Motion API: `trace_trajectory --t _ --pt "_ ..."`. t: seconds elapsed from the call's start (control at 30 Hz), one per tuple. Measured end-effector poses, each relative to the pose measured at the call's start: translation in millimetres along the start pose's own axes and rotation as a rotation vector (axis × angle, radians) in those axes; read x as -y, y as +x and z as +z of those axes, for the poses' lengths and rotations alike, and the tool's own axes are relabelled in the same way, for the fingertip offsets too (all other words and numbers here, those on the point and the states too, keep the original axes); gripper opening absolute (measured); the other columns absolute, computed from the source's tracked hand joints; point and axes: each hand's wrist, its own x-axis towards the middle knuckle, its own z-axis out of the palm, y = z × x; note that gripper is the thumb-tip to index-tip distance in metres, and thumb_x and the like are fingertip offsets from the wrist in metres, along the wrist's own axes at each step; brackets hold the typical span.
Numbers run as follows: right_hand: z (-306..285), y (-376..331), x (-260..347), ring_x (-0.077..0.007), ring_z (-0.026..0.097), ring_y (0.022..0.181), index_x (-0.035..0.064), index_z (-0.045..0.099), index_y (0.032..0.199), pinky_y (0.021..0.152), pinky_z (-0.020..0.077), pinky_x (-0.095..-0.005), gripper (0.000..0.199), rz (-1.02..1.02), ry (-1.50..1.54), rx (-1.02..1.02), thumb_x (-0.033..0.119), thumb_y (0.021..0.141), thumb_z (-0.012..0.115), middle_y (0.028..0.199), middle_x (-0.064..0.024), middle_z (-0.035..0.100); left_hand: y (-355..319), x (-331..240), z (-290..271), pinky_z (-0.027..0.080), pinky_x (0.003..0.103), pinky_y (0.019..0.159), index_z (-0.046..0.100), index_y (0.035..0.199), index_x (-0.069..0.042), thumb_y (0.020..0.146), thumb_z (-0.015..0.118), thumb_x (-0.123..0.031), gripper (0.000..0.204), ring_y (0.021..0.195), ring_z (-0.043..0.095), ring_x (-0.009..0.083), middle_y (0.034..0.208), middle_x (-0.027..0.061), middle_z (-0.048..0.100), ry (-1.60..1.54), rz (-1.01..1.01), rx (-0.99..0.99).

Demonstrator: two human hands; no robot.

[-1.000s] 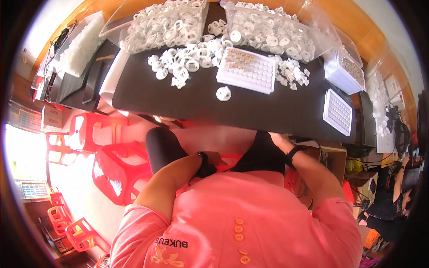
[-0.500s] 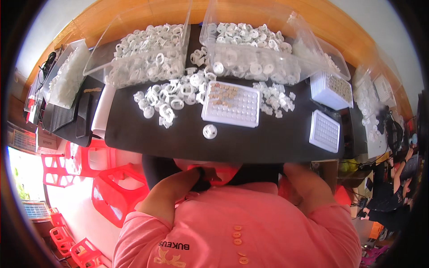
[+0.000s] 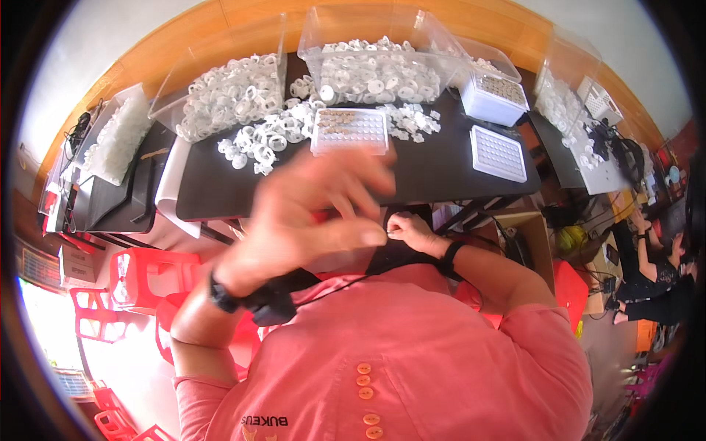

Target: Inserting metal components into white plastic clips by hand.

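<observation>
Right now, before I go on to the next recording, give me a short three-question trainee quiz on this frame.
1. True or false: the left hand is raised, fingers spread, and looks motion-blurred.
2. Which rests on the black table just beyond that hand? A) white grid tray B) red stool C) cardboard box
3. Fill in: the right hand sits at the table's near edge with its fingers ____ together.

Key: 1 true; 2 A; 3 pinched. What the right hand pinches is too small to tell.
</observation>
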Motion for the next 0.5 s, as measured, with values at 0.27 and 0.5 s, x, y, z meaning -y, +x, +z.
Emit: trace_trajectory --t 0.27,0.5 --pt "1.2 9.8 -5.4 -0.0313 0.064 0.084 0.0104 0.061 0.087 0.075 0.0491 -0.0443 0.017 0.048 -0.013 -0.119 0.026 0.086 0.068 0.085 -0.0078 0.065 46.5 -33.1 2.1 0.055 0.037 0.077 0.033 0.153 0.001 0.06 0.088 -0.018 0.11 0.081 0.067 0.0298 0.132 0.037 0.054 -0.345 0.135 -0.391" --pt "11.5 -0.2 8.7 -0.0388 0.063 0.08 0.0096 0.058 0.085 0.073 0.0492 -0.0485 0.018 0.003 -0.023 -0.131 0.025 0.089 0.068 0.082 -0.0149 0.063 86.1 -6.7 -31.6 0.054 0.037 0.077 0.033 0.153 0.001 0.06 0.088 -0.02 0.111 0.085 0.065 0.0292 0.132 0.036 0.054 -0.381 0.383 -0.312"
